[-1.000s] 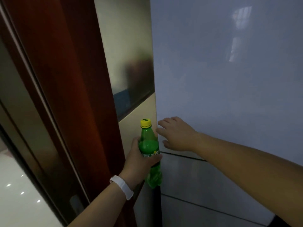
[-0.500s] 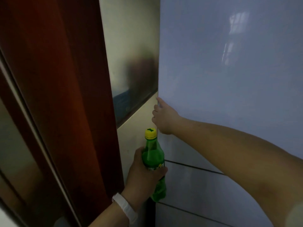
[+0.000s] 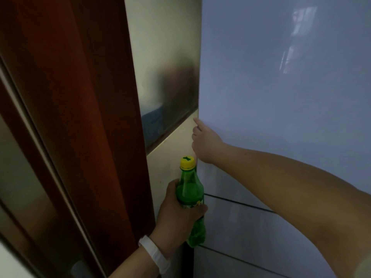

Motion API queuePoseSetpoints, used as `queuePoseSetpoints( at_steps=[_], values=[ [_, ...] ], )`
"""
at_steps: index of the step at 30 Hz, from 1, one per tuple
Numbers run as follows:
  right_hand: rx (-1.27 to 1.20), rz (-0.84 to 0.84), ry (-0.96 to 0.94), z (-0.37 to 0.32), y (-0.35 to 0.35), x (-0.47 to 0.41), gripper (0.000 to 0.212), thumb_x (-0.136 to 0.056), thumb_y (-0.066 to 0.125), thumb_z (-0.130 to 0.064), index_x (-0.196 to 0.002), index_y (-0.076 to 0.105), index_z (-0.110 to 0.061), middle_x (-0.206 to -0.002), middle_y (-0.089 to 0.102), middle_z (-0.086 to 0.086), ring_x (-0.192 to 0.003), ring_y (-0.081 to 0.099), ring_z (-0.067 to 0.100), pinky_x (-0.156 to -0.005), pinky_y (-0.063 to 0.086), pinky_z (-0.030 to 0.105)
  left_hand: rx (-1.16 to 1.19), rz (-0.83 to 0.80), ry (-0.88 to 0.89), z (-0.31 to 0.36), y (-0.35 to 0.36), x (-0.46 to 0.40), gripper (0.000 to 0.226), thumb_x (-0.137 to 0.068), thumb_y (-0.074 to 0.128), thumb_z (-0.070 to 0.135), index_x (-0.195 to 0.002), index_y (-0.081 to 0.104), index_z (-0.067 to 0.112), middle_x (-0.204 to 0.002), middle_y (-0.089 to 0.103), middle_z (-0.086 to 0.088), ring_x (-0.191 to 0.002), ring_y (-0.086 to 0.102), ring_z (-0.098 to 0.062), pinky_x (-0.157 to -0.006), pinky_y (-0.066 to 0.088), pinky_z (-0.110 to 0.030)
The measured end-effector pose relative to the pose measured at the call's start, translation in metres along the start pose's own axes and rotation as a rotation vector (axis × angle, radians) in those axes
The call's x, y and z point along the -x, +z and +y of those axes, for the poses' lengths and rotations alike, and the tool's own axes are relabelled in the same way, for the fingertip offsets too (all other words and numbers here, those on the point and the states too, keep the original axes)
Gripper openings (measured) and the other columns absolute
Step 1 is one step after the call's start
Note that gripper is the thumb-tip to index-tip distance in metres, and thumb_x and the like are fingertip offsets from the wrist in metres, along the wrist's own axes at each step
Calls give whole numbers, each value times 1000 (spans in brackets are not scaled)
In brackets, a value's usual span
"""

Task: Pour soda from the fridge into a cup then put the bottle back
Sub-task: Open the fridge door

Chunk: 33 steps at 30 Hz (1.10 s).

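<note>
My left hand [image 3: 176, 219] grips a green soda bottle [image 3: 190, 193] with a yellow cap, held upright beside the fridge's left edge. The pale fridge door [image 3: 271, 97] fills the right of the view and looks closed. My right hand [image 3: 204, 143] is at the upper door's left edge, its fingers curled around that edge with the thumb on the front. No cup is in view.
A dark red wooden door frame [image 3: 90, 117] stands close on the left. Between it and the fridge runs a narrow beige wall strip with a shiny panel [image 3: 166, 77]. Lower fridge drawers [image 3: 251, 227] sit under the upper door.
My right hand rose from the lower part of the upper door to its left edge and hooked onto it. The left hand kept the bottle, slightly lower in view.
</note>
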State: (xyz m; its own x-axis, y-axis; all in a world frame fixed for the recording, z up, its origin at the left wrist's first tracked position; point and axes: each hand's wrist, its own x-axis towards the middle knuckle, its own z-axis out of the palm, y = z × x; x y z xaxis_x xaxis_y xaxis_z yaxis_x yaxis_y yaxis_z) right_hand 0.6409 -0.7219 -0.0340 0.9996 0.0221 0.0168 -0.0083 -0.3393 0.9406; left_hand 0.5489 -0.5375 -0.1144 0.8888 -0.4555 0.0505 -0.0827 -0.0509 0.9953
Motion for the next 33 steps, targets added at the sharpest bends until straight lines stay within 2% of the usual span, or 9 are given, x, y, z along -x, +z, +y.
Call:
queuePoseSetpoints(
  at_steps=[3, 11, 13, 15, 16, 18, 20, 29, 33],
  values=[
    [-25, 24, 0, -2, -3, 2, 30, -92, 55, -38, -112, 67, -19, -128, 59, 10, -129, 41, 34, -111, -12, 62, 22, -22, -21, 0, -6, 3, 70, -68, 85, 5, -122, 49, 30, -109, 66, 5, -97, 65, -14, -82, 57, -35],
    [-102, 270, -61, -11, -17, 43, 26, -95, 47, -24, -106, 70, -20, -110, 65, 4, -116, 49, 31, -115, -7, 55, 78, 75, 13, 5, -22, 19, 63, -71, 80, -6, -110, 51, 34, -103, 66, 6, -76, 66, 4, -57, 52, -13],
    [-116, 319, -63, -19, -23, 53, 16, -88, 59, -18, -95, 74, -15, -100, 68, 9, -108, 55, 36, -115, -2, 58, 73, 104, 15, 7, -25, 26, 63, -70, 81, -5, -111, 53, 33, -104, 67, 3, -82, 67, -3, -60, 52, -18],
    [-312, 428, -151, -23, -25, 65, 10, -69, 77, 2, -77, 73, 2, -85, 68, 25, -96, 58, 46, -112, 12, 65, 61, 127, 27, 11, -27, 34, 62, -69, 81, -5, -113, 55, 29, -103, 69, 1, -84, 68, -9, -62, 53, -22],
    [-304, 496, -157, -25, -25, 68, 10, -65, 80, 3, -73, 73, 1, -80, 67, 24, -92, 59, 45, -111, 16, 64, 62, 140, 36, 13, -27, 38, 61, -68, 81, -7, -113, 56, 27, -101, 70, -1, -82, 69, -10, -62, 54, -22],
    [-112, 443, -86, -27, -29, 79, 2, -72, 74, -18, -71, 75, -17, -75, 67, 6, -89, 59, 34, -116, 14, 57, 83, 161, 57, 19, -29, 47, 59, -68, 80, -8, -113, 57, 22, -99, 72, -3, -80, 70, -10, -62, 55, -22],
    [-122, 500, -67, -28, -31, 89, 10, -77, 66, -22, -70, 73, -23, -72, 64, 0, -89, 59, 28, -117, 14, 55, 102, 170, 81, 26, -30, 55, 58, -69, 80, -7, -114, 58, 23, -98, 72, -1, -81, 71, -11, -63, 55, -23],
    [-160, 629, -14, -40, -54, 136, 15, -82, 59, -19, -74, 72, -17, -76, 62, 5, -95, 59, 32, -115, 12, 57, 100, 78, 104, 30, -40, 88, 55, -69, 80, -5, -111, 57, 22, -94, 71, 0, -78, 71, -10, -60, 54, -23],
    [-236, 676, 16, -46, -66, 163, 24, -84, 47, -15, -79, 70, -12, -79, 62, 9, -98, 58, 34, -117, 12, 56, 76, 12, 109, 27, -57, 96, 56, -69, 81, -3, -112, 58, 23, -97, 71, -2, -85, 70, -16, -68, 55, -31]
  ],
)
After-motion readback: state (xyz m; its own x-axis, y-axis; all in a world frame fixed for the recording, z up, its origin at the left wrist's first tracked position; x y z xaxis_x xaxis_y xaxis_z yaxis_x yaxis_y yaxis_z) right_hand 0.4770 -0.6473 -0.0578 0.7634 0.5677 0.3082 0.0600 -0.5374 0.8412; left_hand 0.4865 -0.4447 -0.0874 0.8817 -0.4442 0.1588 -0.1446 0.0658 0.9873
